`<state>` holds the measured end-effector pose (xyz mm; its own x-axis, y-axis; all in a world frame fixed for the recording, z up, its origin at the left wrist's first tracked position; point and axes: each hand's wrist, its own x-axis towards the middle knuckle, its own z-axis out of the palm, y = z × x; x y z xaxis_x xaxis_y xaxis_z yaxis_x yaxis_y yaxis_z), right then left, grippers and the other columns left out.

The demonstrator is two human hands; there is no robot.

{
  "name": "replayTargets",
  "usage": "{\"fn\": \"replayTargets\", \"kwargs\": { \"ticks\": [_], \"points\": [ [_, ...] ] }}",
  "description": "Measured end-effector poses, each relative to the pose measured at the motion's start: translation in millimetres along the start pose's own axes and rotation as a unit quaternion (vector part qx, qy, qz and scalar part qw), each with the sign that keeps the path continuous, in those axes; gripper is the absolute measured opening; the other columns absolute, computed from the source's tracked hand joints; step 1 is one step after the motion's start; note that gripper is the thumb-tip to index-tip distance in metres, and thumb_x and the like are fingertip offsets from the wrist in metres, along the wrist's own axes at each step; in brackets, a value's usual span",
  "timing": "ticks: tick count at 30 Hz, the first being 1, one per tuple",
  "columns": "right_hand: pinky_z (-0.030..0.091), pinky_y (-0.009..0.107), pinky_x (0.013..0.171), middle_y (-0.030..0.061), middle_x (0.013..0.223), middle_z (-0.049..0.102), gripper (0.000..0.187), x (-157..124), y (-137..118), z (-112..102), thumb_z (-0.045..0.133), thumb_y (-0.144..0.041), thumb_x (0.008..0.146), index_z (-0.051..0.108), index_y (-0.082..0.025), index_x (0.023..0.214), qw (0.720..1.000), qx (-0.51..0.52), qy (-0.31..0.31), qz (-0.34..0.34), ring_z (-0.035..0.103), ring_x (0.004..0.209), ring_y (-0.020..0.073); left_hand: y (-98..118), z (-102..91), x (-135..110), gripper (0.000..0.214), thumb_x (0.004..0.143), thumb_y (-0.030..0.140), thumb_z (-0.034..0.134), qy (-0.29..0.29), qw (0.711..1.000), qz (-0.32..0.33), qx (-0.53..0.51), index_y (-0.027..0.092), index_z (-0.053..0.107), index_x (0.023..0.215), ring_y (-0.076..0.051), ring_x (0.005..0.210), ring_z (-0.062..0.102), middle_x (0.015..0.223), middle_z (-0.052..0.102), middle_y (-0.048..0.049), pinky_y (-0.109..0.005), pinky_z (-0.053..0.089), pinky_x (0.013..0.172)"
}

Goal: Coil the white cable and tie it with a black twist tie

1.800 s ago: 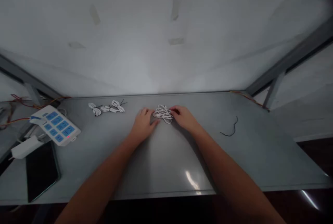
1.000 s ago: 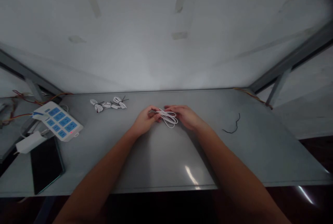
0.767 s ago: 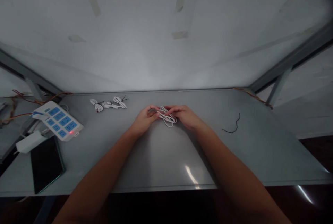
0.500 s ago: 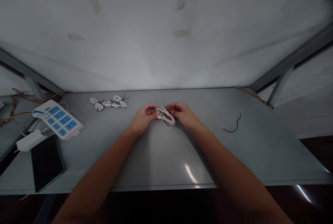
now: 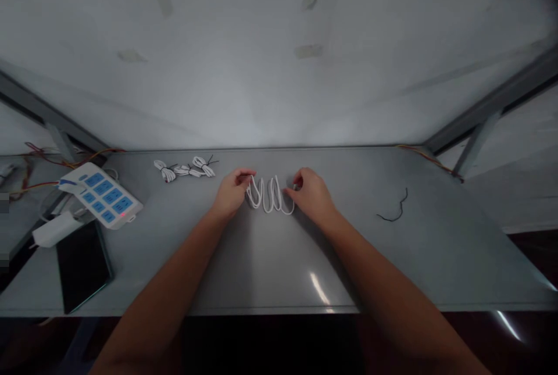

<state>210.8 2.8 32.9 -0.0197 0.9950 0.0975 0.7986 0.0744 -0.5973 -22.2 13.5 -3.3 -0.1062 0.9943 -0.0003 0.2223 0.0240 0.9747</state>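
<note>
White cable (image 5: 270, 196), looped, pinched in closed grip of left hand (image 5: 230, 193) and right hand (image 5: 311, 195) near rear bench (image 5: 261, 270) edge; prone to tangling if slackened.

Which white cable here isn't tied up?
The white cable held in open loops between the left hand and right hand; the small cable bundles at the back left are bound with black ties.

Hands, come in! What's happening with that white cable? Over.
Left grip and right grip both shut on white cable. Loops spread between them. Black wire lies apart, to the right.
</note>
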Motion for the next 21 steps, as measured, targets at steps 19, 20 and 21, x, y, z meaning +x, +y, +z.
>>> {"fn": "replayTargets", "kwargs": {
  "ticks": [19,20,21],
  "points": [
    [0.043,0.030,0.053,0.0057,0.060,0.064,0.020,30.8,86.0,-124.3,0.064,-0.015,0.087,0.066,-0.018,0.066,0.957,0.050,0.047,0.282,0.060,0.054,0.0168,17.8,-51.5,3.0,0.048,0.082,0.000,0.048,0.110,0.903,0.137,0.391,0.015,0.066,0.123,-0.028,0.117,0.067,0.147,0.053,-0.0191,-0.048,0.053,0.109],
    [0.046,0.029,0.054,0.0065,0.066,0.067,0.023,31.0,91.3,-133.1,0.062,-0.011,0.089,0.065,-0.017,0.067,0.954,0.101,0.052,0.279,0.060,0.054,0.0139,21.5,-59.0,4.2,0.042,0.083,0.002,0.049,0.135,0.896,0.124,0.405,0.015,0.066,0.119,-0.027,0.114,0.068,0.144,0.055,-0.0186,-0.048,0.053,0.108],
    [0.048,0.029,0.057,0.0075,0.071,0.069,0.024,30.8,96.1,-140.1,0.061,-0.007,0.089,0.064,-0.017,0.067,0.944,0.180,0.067,0.269,0.061,0.055,0.0124,25.4,-66.4,4.9,0.034,0.084,0.005,0.051,0.163,0.887,0.111,0.418,0.015,0.068,0.113,-0.028,0.115,0.068,0.141,0.058,-0.0174,-0.048,0.053,0.109]
  ]
}}
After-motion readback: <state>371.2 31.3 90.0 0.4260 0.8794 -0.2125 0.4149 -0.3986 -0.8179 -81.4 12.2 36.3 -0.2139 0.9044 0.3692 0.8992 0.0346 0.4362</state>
